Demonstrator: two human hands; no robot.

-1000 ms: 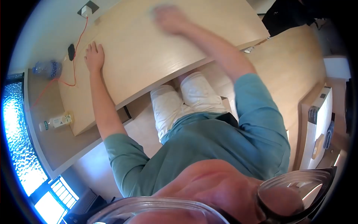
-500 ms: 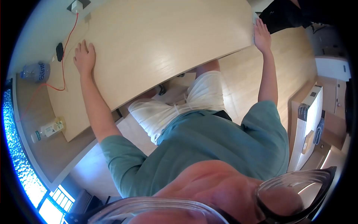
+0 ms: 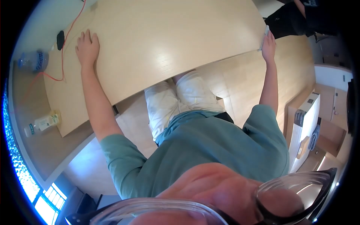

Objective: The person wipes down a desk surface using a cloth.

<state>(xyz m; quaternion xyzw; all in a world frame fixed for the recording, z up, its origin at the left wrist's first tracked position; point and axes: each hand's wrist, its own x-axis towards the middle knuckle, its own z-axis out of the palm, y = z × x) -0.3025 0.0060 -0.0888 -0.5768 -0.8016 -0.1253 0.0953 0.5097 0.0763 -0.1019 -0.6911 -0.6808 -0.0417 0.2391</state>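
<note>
My left hand (image 3: 87, 51) lies flat on the light wood tabletop (image 3: 157, 33), toward its left side, with the fingers apart and nothing held. At the table's right edge, my right hand (image 3: 269, 47) grips a thin pale cloth (image 3: 267, 30). The cloth shows beyond the fingertips and beside the hand, against the edge; most of it is hidden under the palm. A small black object (image 3: 60, 40) and a red cable (image 3: 62, 63) lie left of my left hand.
A large clear bottle (image 3: 34, 61) and a smaller labelled bottle (image 3: 43, 123) stand at the left beside the table. A person in dark clothing (image 3: 287, 20) is at the far right. A large white flat-sided box (image 3: 305, 123) stands at the right.
My right hand and the cloth have shifted slightly toward me along the table's right edge, the fingers now less stretched. My left hand stays flat. The view and my legs have shifted.
</note>
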